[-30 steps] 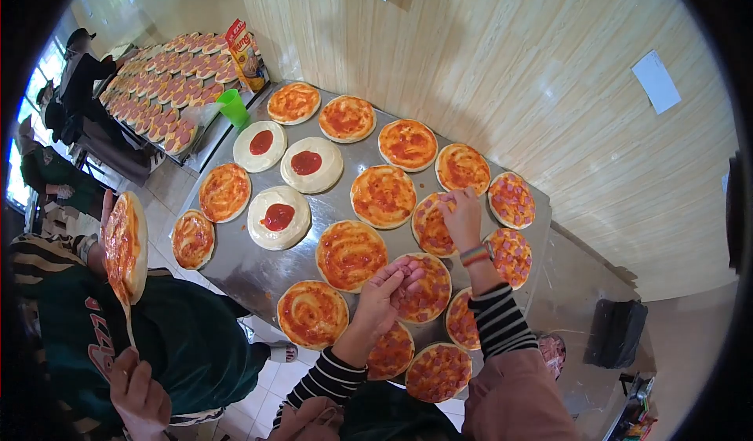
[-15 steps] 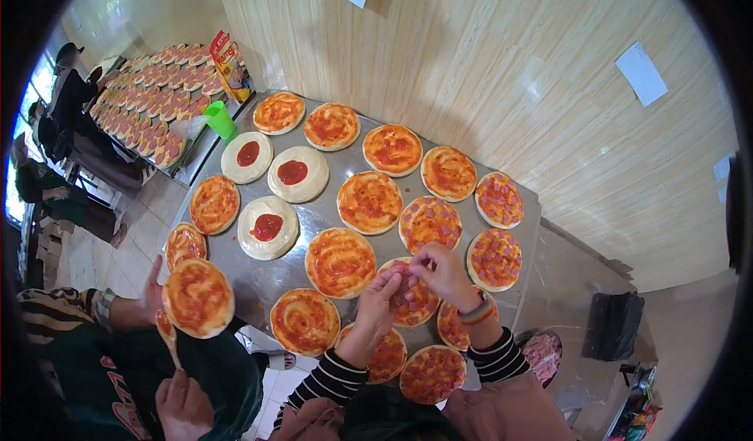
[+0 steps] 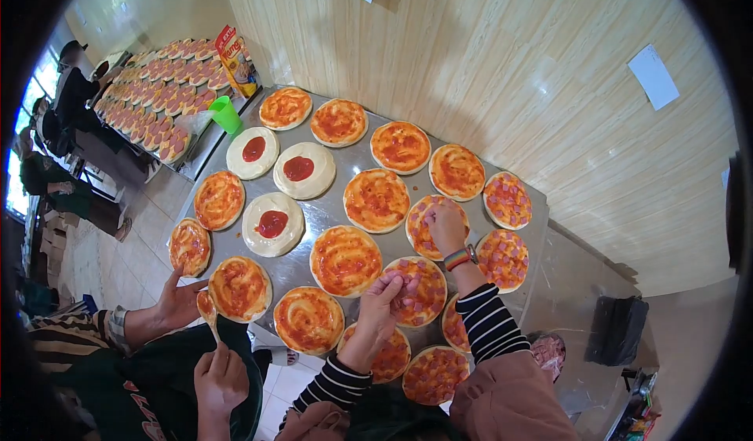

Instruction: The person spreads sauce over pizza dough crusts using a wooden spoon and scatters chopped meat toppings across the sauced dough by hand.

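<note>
My left hand (image 3: 380,311) is closed, with small pink meat cubes at its fingertips, over a pizza base (image 3: 420,296) topped with sauce and pink cubes. Farther forward, my right hand (image 3: 447,227) reaches down over another sauced pizza base (image 3: 423,241). Its fingers are pinched together; whatever is in them is hidden. Finished-looking rounds with pink cubes lie around my hands, such as the pizza (image 3: 502,260) on the right and the pizza (image 3: 436,376) nearest me. A plain sauced pizza base (image 3: 345,260) sits left of my left hand.
A co-worker's hands are at the left, one with a sauce-covered wooden spoon (image 3: 208,311) beside a sauced base (image 3: 240,288). White bases (image 3: 273,241) bear sauce dollops on the metal table (image 3: 318,205). A green cup (image 3: 226,115) stands far left. A meat bowl (image 3: 547,353) is at right.
My right hand has moved away from my left hand, forward onto the pizza beyond it. The co-worker's sauced base has gone from their hand down to the table edge.
</note>
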{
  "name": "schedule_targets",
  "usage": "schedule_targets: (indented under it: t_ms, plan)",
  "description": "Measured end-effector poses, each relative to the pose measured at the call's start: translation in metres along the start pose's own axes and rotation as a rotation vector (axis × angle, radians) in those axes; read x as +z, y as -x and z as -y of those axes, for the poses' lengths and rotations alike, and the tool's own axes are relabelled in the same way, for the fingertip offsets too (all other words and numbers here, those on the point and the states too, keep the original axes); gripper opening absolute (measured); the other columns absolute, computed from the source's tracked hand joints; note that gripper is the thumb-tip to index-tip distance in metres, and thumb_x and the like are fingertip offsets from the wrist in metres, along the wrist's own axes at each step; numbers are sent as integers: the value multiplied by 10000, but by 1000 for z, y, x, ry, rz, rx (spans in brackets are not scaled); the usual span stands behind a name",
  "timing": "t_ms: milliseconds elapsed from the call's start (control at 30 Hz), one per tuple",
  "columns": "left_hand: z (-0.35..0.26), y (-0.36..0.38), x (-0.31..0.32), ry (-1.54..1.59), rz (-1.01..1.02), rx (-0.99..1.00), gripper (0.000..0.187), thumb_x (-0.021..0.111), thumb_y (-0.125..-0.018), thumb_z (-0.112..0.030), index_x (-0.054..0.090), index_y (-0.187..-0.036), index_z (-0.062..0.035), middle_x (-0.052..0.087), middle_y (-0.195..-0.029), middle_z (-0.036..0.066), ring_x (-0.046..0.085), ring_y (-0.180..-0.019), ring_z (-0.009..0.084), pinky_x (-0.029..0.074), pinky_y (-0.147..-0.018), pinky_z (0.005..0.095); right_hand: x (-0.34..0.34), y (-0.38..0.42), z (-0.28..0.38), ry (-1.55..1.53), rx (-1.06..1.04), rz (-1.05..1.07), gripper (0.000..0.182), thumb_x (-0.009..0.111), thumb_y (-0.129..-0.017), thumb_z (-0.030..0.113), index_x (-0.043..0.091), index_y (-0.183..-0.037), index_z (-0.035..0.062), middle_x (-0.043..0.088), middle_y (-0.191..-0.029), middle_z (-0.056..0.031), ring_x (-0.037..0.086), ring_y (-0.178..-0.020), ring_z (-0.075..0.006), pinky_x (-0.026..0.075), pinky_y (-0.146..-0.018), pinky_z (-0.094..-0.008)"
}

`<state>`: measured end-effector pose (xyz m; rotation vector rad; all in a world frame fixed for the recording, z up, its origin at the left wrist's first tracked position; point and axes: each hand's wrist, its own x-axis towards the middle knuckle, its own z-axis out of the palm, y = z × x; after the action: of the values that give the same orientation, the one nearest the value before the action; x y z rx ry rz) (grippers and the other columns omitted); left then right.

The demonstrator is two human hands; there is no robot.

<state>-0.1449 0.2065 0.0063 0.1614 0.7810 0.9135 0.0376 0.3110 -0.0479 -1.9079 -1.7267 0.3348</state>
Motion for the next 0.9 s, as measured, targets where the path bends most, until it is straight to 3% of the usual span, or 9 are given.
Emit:
schedule_targets:
  t_ms: [100, 167, 233, 333, 467, 600, 700, 767, 900]
  plan:
    - [0, -3, 1, -11, -22, 24, 105, 525, -840, -116, 535, -938, -79, 579, -836, 9, 581, -799, 114, 441, -553, 206, -13, 5, 14, 85, -71, -172, 76, 630, -667, 78, 573, -673, 28, 580, -669, -103, 551, -674, -265, 434, -666, -335]
    - [0, -4, 5, -22, -50, 29, 105, 530, -838, -122, 537, -935, -82, 577, -828, 0, 570, -768, 103, 435, -546, 203, -35, 19, 30, -366, -69, -29, 110, 639, -694, 104, 588, -732, 14, 585, -691, -87, 550, -644, -207, 433, -629, -298]
    - [2, -5, 7, -32, -73, 27, 105, 535, -836, -128, 539, -932, -85, 574, -820, -9, 559, -738, 93, 428, -538, 200, -61, 44, 56, -615, 118, 276, 122, 629, -728, 103, 599, -785, 0, 593, -704, -67, 537, -629, -132, 430, -594, -257]
    - [12, -11, 4, -61, -34, 38, 108, 546, -830, -136, 544, -924, -85, 573, -824, -15, 547, -716, 86, 423, -553, 196, -79, 74, 76, -741, 129, 439, 123, 604, -768, 82, 587, -833, -20, 586, -717, -17, 513, -640, -57, 422, -587, -197]
    - [17, -10, 8, -87, -29, 19, 165, 520, -843, -122, 517, -1002, -78, 578, -868, 6, 548, -739, 101, 427, -606, 203, -73, 79, 58, -686, 191, 362, 96, 602, -759, 54, 585, -820, -18, 590, -722, -30, 530, -649, -70, 430, -597, -194]
    - [17, -8, 6, 19, 13, -13, 236, 451, -872, -102, 467, -1104, -57, 573, -963, 42, 559, -818, 126, 448, -682, 233, -41, 57, 4, -711, 268, 102, 72, 586, -723, 12, 585, -781, -30, 602, -687, -78, 571, -633, -116, 455, -596, -237]
    - [15, -4, 7, -26, 1, 6, 251, 428, -879, -95, 454, -1122, -41, 565, -1004, 58, 565, -863, 127, 461, -697, 227, -24, 45, -12, -536, 237, 44, 73, 576, -707, -9, 589, -777, -27, 605, -671, -111, 590, -628, -144, 461, -590, -244]
    - [12, -3, 7, -35, -7, 5, 235, 433, -876, -86, 465, -1103, -36, 562, -1011, 63, 562, -878, 128, 460, -683, 225, -19, 42, -13, -429, 142, 21, 83, 563, -696, -13, 590, -774, -28, 606, -662, -136, 599, -607, -214, 469, -583, -268]
    - [12, -5, 2, -36, 0, 22, 205, 452, -869, -78, 486, -1067, -37, 564, -994, 57, 565, -879, 128, 457, -659, 221, -12, 39, -14, -207, 56, 26, 72, 567, -687, 0, 585, -753, -22, 591, -676, -126, 579, -643, -260, 463, -609, -325]
